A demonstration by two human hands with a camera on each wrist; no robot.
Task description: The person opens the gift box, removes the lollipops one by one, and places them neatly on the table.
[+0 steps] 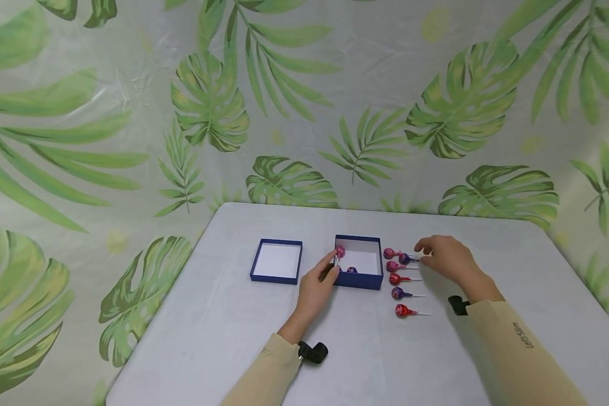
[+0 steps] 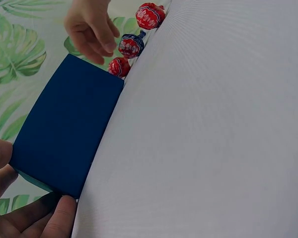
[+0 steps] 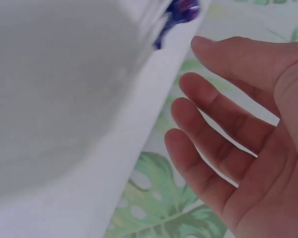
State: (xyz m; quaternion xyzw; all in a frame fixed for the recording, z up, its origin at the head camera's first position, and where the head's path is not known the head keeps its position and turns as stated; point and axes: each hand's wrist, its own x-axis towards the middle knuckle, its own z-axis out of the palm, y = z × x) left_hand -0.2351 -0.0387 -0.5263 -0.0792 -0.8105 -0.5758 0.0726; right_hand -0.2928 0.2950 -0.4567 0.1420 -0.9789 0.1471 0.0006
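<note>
My left hand grips the front left corner of an open blue box with a white inside. In the left wrist view, its thumb and fingers lie along the end of the blue box wall. A pink-wrapped lollipop and a purple one show inside the box. My right hand is over the table to the right, fingers spread and loosely bent, holding nothing. Closest to its fingertips is a purple-wrapped lollipop; in the right wrist view a purple wrapper shows beyond the thumb.
Right of the box, a rough column holds pink lollipops, a red one, a purple one and another red one, sticks pointing right. The blue-rimmed white lid lies left on the white table. Leaf-patterned cloth hangs behind.
</note>
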